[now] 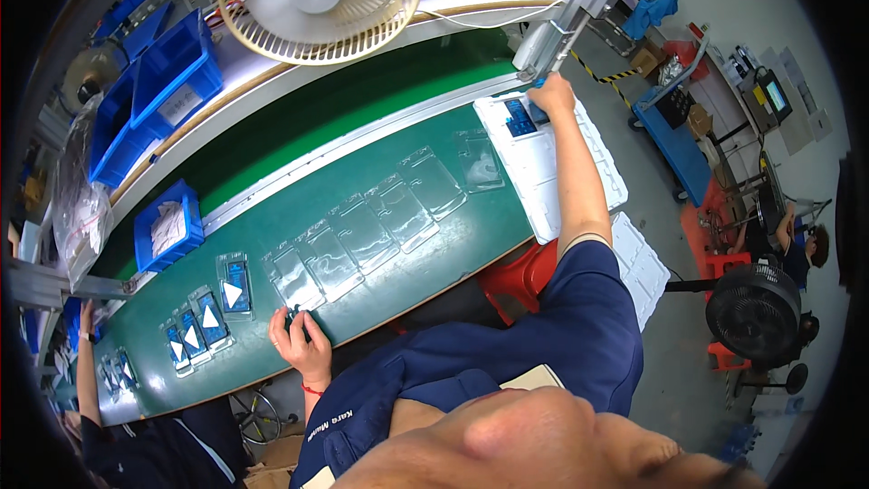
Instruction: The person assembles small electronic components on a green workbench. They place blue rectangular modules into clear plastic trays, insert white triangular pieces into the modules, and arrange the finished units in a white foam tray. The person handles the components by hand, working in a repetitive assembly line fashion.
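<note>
My right hand (553,95) reaches to the far end of a white molded tray (523,172), its fingers closed at a dark blue flat piece (539,114). Beside that lies another flat dark-blue rectangle (520,118) with lighter marks. My left hand (301,344) is at the near edge of the green table, fingertips pinched on a small dark thing too small to name. Just beyond it, several clear plastic shells (335,263) run in a slanted row toward the right. To the left, several shells hold blue rectangles with white triangles, one of them a filled shell (235,288).
A blue bin (169,228) with white pieces stands at the table's far left, and larger blue bins (176,81) sit on the shelf. A fan (319,0) overhangs the back. A red stool (520,282) is under the front edge. Another person's arm (87,362) reaches in at left.
</note>
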`<state>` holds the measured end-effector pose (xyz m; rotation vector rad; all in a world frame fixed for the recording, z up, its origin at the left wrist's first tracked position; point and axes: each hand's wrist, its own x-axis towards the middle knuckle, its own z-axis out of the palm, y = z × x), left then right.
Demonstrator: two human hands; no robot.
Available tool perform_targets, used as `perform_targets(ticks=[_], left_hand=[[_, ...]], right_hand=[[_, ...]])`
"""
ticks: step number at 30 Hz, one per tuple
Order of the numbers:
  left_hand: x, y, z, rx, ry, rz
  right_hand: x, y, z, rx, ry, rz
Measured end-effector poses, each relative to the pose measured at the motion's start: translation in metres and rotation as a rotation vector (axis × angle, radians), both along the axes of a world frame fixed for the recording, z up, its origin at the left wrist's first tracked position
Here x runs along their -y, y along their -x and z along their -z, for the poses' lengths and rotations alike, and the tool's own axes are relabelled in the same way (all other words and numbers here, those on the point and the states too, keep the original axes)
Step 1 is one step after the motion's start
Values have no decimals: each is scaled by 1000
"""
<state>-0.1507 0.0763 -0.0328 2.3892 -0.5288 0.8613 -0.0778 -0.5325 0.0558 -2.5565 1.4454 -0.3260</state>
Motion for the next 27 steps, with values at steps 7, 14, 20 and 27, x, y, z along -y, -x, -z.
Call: perform_targets(ticks=[7, 14, 20, 27], left_hand=[[0, -2, -8, 26, 108, -2], [-8, 1, -7, 72, 221, 45], [13, 13, -30, -297, 603, 416], [65, 5, -27, -1214, 1563, 937]], right_hand=[[-1, -24, 60, -218, 87, -266], [-18, -14, 39, -47, 109, -198], [-143, -2, 4, 614, -188, -675], [-413, 37, 2, 539, -870, -1252]])
